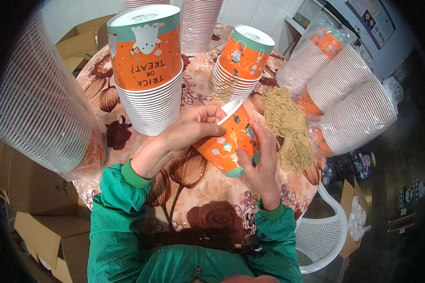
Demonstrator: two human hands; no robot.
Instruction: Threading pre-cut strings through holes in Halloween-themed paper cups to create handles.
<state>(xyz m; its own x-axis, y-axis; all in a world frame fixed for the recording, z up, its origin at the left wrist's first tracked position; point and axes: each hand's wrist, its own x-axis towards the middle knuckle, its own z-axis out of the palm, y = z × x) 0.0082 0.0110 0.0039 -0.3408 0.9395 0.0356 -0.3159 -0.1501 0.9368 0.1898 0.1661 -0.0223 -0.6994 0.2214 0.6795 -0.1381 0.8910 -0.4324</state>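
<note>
An orange paper cup (pixel 227 144) with green trim and small cartoon figures is tilted between my two hands, low over the table. My left hand (pixel 189 129) pinches its white rim between thumb and fingers. On the other side, my right hand (pixel 262 165) clasps the cup wall, its thumb in front and the fingers partly hidden behind. Just beyond stands a short upside-down stack of matching small cups (pixel 241 61), with tan string across its rims. A taller upside-down stack of larger orange cups (pixel 148 104) stands beyond my left hand.
A bundle of tan string (pixel 290 129) lies right of my right hand. Plastic-wrapped cup stacks (pixel 352 115) lie at the right; another wrapped stack (pixel 42 104) leans at the left. Cardboard boxes (pixel 47 231) flank the flowered tablecloth (pixel 174 231). A white plastic chair (pixel 321 236) sits at lower right.
</note>
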